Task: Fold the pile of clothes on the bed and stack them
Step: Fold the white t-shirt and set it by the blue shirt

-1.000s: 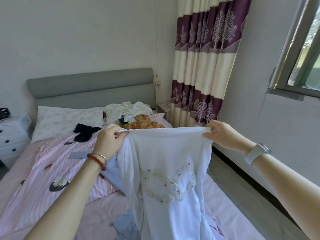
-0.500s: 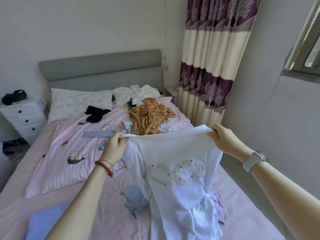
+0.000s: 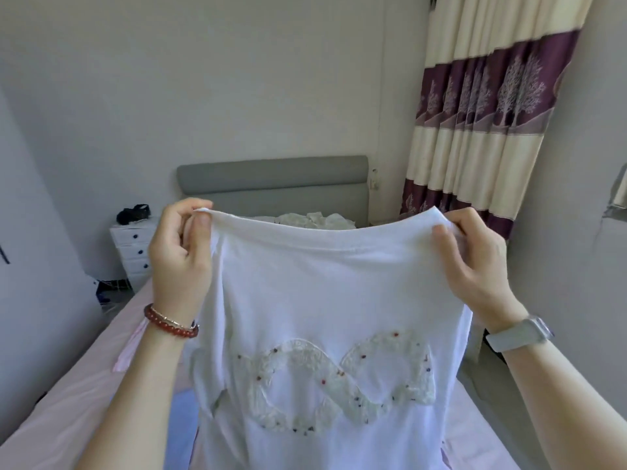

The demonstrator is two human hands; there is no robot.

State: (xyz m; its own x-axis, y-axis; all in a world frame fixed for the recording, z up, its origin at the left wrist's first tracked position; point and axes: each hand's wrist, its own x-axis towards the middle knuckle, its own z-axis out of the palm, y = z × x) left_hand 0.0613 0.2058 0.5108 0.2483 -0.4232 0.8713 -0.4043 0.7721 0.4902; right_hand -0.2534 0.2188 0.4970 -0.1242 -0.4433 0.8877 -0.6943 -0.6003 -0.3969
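A white T-shirt [image 3: 325, 300] with a lace infinity-shaped patch and small beads hangs upright in front of me. My left hand [image 3: 179, 252] pinches its top left shoulder and my right hand [image 3: 475, 262] pinches its top right shoulder. The shirt is stretched between them and hides most of the bed [image 3: 68, 395]. Above its top edge a bit of a white garment [image 3: 312, 220] from the pile shows near the headboard. A pale blue cloth [image 3: 181, 415] lies on the pink sheet under my left forearm.
A grey headboard [image 3: 271, 181] stands against the back wall. A white drawer unit [image 3: 134, 256] with a black object on top is at the bed's left. A purple and cream curtain [image 3: 481, 106] hangs at the right, beside a grey wall.
Both hands have lifted the shirt much higher and closer to my face, its front spread wide. It now hides the orange plaid garment and the rest of the pile.
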